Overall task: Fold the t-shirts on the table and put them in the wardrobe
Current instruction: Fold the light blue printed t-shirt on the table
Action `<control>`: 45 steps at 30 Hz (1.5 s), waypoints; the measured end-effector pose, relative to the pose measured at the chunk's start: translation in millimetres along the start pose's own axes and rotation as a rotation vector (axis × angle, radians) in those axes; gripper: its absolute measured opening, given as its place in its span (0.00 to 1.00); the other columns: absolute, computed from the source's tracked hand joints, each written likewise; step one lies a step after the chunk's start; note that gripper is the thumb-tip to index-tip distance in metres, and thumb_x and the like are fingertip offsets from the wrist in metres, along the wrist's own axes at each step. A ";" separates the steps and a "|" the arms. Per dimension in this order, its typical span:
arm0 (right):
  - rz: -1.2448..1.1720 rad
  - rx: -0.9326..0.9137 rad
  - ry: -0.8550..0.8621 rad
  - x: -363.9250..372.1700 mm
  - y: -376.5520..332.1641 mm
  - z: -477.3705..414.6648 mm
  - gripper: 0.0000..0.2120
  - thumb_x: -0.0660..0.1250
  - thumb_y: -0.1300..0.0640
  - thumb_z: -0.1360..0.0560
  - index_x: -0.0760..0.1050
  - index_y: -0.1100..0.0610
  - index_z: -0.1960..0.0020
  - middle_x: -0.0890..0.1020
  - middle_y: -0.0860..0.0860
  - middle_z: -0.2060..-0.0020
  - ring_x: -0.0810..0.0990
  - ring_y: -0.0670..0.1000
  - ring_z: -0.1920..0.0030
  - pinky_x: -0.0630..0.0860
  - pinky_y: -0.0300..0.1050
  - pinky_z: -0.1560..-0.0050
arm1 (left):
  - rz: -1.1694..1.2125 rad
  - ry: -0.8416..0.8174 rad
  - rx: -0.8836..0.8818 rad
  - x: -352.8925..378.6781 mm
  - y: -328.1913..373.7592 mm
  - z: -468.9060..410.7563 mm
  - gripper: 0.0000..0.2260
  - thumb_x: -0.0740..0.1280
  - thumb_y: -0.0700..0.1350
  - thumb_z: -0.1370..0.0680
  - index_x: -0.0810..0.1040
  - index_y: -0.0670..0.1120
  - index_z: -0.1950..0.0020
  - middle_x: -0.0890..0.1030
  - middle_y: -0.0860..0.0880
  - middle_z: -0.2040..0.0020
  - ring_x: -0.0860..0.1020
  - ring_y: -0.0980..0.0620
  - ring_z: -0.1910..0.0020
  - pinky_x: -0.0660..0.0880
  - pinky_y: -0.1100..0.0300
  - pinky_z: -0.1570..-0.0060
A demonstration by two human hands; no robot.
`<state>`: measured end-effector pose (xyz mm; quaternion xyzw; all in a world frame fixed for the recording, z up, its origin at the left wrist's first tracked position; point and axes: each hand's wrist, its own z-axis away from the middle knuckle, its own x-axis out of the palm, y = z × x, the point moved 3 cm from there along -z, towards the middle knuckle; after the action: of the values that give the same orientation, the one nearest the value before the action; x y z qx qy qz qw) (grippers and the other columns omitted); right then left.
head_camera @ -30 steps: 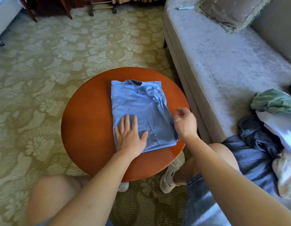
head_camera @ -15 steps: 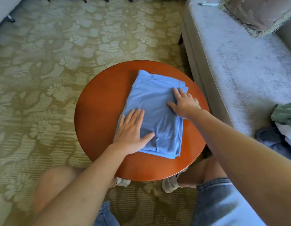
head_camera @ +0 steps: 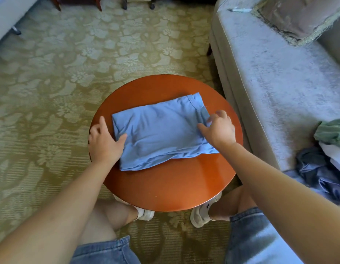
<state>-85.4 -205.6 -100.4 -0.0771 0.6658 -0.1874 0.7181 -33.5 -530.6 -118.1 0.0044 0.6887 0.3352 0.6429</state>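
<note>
Light blue cotton, soft and faintly creased, makes up the folded t-shirt (head_camera: 161, 134), which lies as a rough rectangle in the middle of the table (head_camera: 165, 189). The rectangle sits slightly askew, its long side running left to right. A stitched hem shows at its far right corner, and layered edges peek out along the near side.

The table is round, with a glossy reddish-brown wooden top that catches a sheen of light.

The left grip (head_camera: 104, 141), a bare hand, is released. Its fingers lie fairly straight on the wood just beside the shirt's left edge, and the thumb rests on top of the cloth.

The right grip (head_camera: 218, 128) is at the shirt's right edge. Its fingers are curled and pinch a bit of the blue fabric near the hem, and the thumb reaches inward over the cloth.

Under the table is a carpet (head_camera: 70, 73) in olive and pale green, woven with a large raised floral pattern. The person's knees, frayed denim shorts (head_camera: 108, 252) and white sneakers (head_camera: 199, 216) show at the near edge.

To the right stands a grey sofa (head_camera: 270, 82) with a brushed, velvety nap. A fringed cushion (head_camera: 291, 16) is on its far end, and a thin pen-like object (head_camera: 239, 10) lies near it. A loose heap of clothes (head_camera: 327, 149) in green, white and dark blue is crumpled on the seat at the right border.
</note>
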 end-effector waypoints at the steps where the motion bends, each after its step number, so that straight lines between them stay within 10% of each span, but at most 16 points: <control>1: -0.120 0.072 -0.037 2.0 -1.4 -0.3 0.26 0.66 0.44 0.25 0.71 0.58 0.33 0.68 0.56 0.31 0.68 0.60 0.32 0.68 0.56 0.34 | 0.047 -0.006 -0.047 0.4 4.7 3.8 0.41 0.69 0.56 0.24 0.50 0.48 0.20 0.62 0.39 0.26 0.62 0.38 0.28 0.63 0.45 0.32; 9: -0.576 0.357 -0.263 1.5 -15.9 -13.7 0.39 0.72 0.52 0.26 0.55 0.60 0.23 0.72 0.57 0.35 0.75 0.58 0.39 0.71 0.46 0.55 | 0.369 -0.127 -0.356 2.2 27.4 16.5 0.43 0.72 0.49 0.24 0.46 0.50 0.20 0.66 0.43 0.26 0.70 0.39 0.31 0.69 0.49 0.38; 16: -0.596 0.266 -0.315 -2.4 -13.2 -20.1 0.44 0.72 0.55 0.26 0.47 0.56 0.20 0.60 0.54 0.23 0.65 0.58 0.27 0.68 0.50 0.35 | 0.257 -0.189 -0.240 7.0 30.9 16.2 0.35 0.64 0.44 0.21 0.46 0.52 0.20 0.70 0.45 0.28 0.73 0.39 0.36 0.70 0.52 0.47; 22: -0.571 0.186 -0.332 3.7 -25.9 -13.5 0.48 0.70 0.62 0.24 0.37 0.50 0.20 0.62 0.57 0.24 0.69 0.61 0.30 0.70 0.46 0.44 | 0.377 -0.151 -0.164 12.8 27.3 22.0 0.31 0.62 0.42 0.18 0.49 0.52 0.20 0.62 0.50 0.23 0.68 0.43 0.29 0.66 0.53 0.35; 27: -0.593 0.095 -0.303 4.9 -17.2 0.7 0.41 0.67 0.65 0.23 0.47 0.46 0.20 0.63 0.53 0.25 0.67 0.57 0.28 0.67 0.40 0.42 | 0.463 -0.156 -0.174 11.0 21.5 17.6 0.30 0.63 0.42 0.19 0.54 0.53 0.21 0.62 0.51 0.23 0.69 0.45 0.31 0.69 0.54 0.39; 35: -0.636 0.005 -0.221 3.9 -9.9 49.8 0.19 0.60 0.68 0.22 0.76 0.57 0.33 0.77 0.52 0.34 0.72 0.51 0.31 0.64 0.32 0.36 | 0.524 -0.131 -0.186 -6.5 21.5 30.2 0.20 0.64 0.39 0.21 0.69 0.51 0.30 0.75 0.46 0.45 0.73 0.53 0.66 0.69 0.60 0.69; 45: -0.635 0.003 0.037 -85.3 26.9 105.0 0.21 0.59 0.66 0.21 0.73 0.55 0.30 0.76 0.53 0.33 0.69 0.52 0.30 0.63 0.35 0.35 | 0.551 -0.177 0.207 -63.3 106.3 57.7 0.16 0.63 0.37 0.20 0.78 0.48 0.34 0.77 0.52 0.37 0.77 0.54 0.45 0.70 0.65 0.52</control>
<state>18.8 -163.7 -20.4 -0.2764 0.6212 -0.4046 0.6116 -16.4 -449.5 -9.6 0.2858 0.6332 0.4234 0.5814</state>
